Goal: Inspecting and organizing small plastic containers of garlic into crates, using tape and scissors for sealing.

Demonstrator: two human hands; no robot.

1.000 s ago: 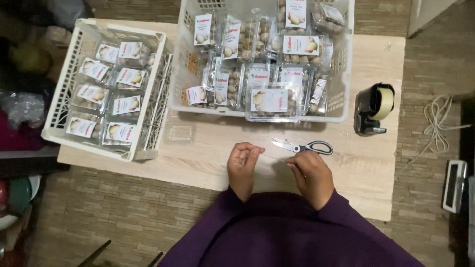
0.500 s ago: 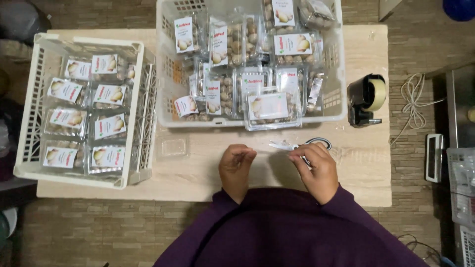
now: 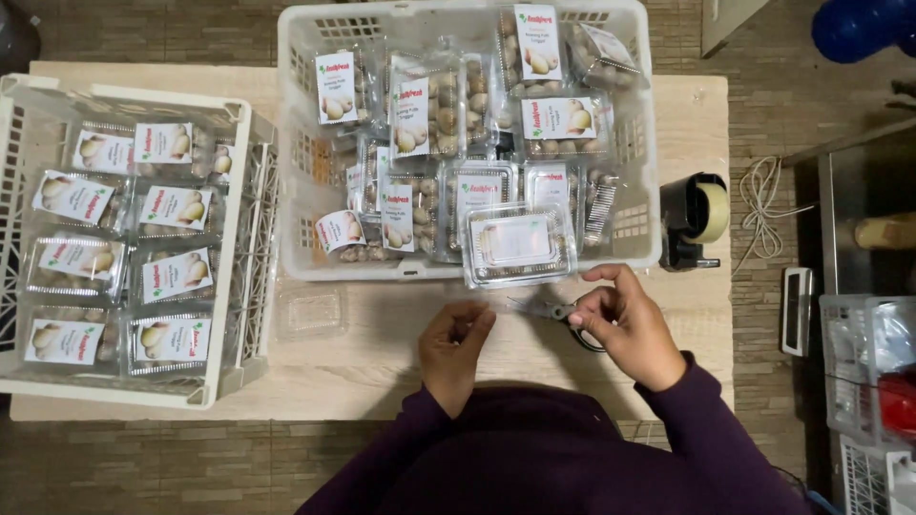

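Note:
My right hand [image 3: 625, 329] grips a pair of black-handled scissors [image 3: 551, 307] just above the wooden table [image 3: 382, 358], blades pointing left. My left hand [image 3: 456, 348] is a short way to the left, with fingertips pinched together towards the blades; anything between them is too small to see. Right above both hands, a clear plastic clamshell pack [image 3: 520, 246] rests on the front rim of a white basket [image 3: 289, 191]. That basket is full of labelled clear packs of small round pale produce.
A second white basket [image 3: 250, 191] at the left holds rows of the same labelled packs. An empty clear tub [image 3: 310, 310] lies on the table between the baskets. A black tape dispenser [image 3: 697, 221] stands at the right edge. Shelving and a cable lie further right.
The scissors lay on the table a second ago; my right hand has closed on them and lifted them. The left hand stays pinched beside them. The view has shifted right.

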